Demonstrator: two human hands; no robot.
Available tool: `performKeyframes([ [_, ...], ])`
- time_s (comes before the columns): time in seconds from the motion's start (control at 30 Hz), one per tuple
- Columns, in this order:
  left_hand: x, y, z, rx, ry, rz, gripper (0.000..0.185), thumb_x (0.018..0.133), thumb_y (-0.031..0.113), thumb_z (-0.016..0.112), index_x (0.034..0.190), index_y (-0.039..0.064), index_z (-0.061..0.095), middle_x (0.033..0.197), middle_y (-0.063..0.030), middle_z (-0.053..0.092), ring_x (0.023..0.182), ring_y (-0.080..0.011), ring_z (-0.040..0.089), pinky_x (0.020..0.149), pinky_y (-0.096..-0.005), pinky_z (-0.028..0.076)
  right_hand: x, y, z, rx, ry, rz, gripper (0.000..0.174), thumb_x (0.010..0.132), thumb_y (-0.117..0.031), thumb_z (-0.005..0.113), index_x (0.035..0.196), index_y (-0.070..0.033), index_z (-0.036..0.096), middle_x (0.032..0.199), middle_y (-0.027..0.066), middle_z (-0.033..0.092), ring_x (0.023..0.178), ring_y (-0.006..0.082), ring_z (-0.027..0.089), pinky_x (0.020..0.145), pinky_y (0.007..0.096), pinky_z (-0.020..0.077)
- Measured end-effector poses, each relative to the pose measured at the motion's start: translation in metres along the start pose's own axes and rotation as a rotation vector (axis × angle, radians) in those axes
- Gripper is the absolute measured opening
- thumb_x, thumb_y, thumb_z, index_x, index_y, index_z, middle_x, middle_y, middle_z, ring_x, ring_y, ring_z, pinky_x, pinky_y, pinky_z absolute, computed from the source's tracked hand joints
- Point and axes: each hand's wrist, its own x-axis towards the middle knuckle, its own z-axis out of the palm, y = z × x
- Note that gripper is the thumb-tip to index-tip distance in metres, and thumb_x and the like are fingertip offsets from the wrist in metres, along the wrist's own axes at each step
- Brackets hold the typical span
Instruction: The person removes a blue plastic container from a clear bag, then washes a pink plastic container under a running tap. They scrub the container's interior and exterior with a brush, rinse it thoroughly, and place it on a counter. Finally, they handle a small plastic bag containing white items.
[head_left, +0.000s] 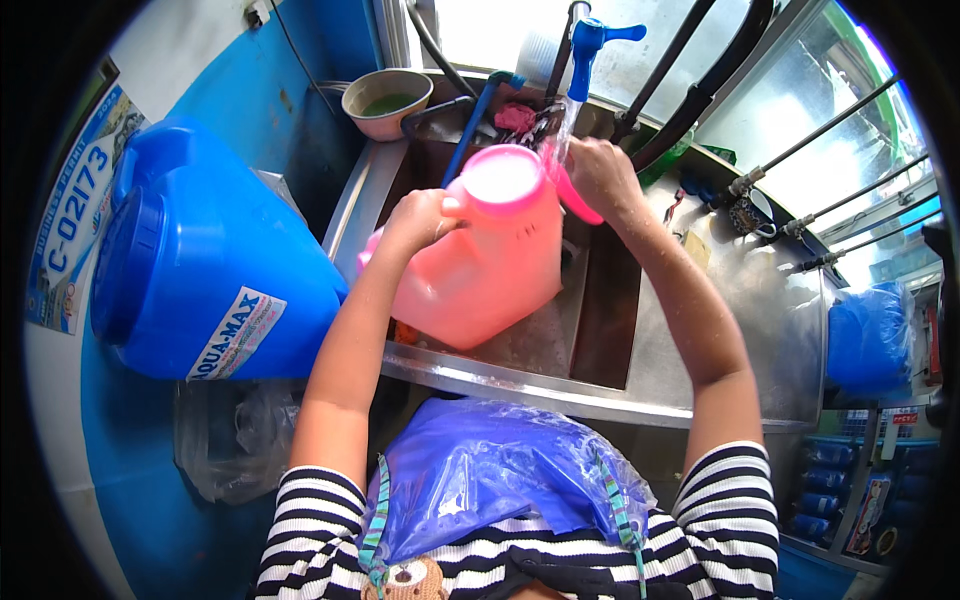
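Note:
My left hand (421, 219) grips the handle by the neck of a pink plastic water container (487, 277), which is tilted over the stainless steel sink (517, 382). Its round top is too bright to tell whether it is uncovered. Between the fingers of my right hand (604, 176) is a flat pink plastic piece (579, 201), perhaps a lid, held beside the container's top. Water (568, 124) runs from a faucet with a blue lever (589, 49) onto this piece and my right fingers. Part of the pink piece is hidden behind the hand.
A large blue water container (225, 247) with a label stands at the left. Behind the sink are a bowl of greenish liquid (388, 103), a blue pipe (469, 131) and a pink cloth or scrubber (515, 118). A patterned mug (750, 212) rests on the right-hand counter (675, 367).

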Motion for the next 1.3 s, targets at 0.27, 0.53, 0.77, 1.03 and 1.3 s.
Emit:
performKeyframes([
  [0.27,-0.013,-0.046,0.018,0.353,0.427,0.038,0.066,0.085,0.04,0.065,0.132,0.001,0.042,0.13,-0.023,0.042,0.123,-0.0351,0.044,0.095,-0.0444,0.044,-0.072,0.022,0.12,1.628,0.001,0.747,0.051,0.104,-0.038,0.034,0.12,0.004,0.059,0.116,0.0147,0.064,0.104,0.0232,0.061,0.095,0.035,0.0457],
  [0.53,0.037,-0.02,0.009,0.247,0.346,0.179,0.031,0.095,0.032,0.051,0.101,0.003,0.063,0.099,-0.0166,0.063,0.09,-0.0352,0.06,0.081,-0.0464,0.047,-0.078,0.019,0.138,1.462,-0.024,0.757,0.05,0.103,-0.039,0.033,0.124,0.001,0.056,0.116,0.0119,0.064,0.106,0.0217,0.06,0.098,0.0346,0.0442],
  [0.77,0.048,-0.039,0.022,-0.077,0.411,0.287,0.02,0.092,0.016,0.054,0.099,0.0,0.065,0.092,-0.0203,0.064,0.087,-0.0404,0.061,0.076,-0.0454,0.05,-0.086,0.015,0.117,1.455,0.155,0.523,0.041,0.101,-0.032,0.046,0.132,-0.004,0.052,0.124,0.0072,0.06,0.112,0.0154,0.057,0.098,0.0297,0.0437],
  [1.03,0.087,-0.06,0.003,-0.398,0.928,-0.177,0.022,0.094,0.015,0.052,0.098,-0.004,0.062,0.089,-0.0224,0.066,0.086,-0.0383,0.063,0.071,-0.0439,0.049,-0.085,-0.003,0.146,2.036,0.353,0.736,0.04,0.102,-0.026,0.04,0.135,-0.005,0.047,0.13,0.0093,0.056,0.115,0.0219,0.057,0.1,0.0376,0.0457],
  [1.3,0.006,0.063,0.053,-0.2,0.401,0.607,0.003,0.082,0.007,0.058,0.081,0.004,0.058,0.084,-0.0145,0.058,0.079,-0.0337,0.056,0.072,-0.0447,0.044,-0.066,0.003,0.136,1.208,0.187,0.619,0.032,0.1,-0.017,0.045,0.125,-0.001,0.054,0.117,0.0078,0.061,0.104,0.0127,0.057,0.091,0.0274,0.0454],
])
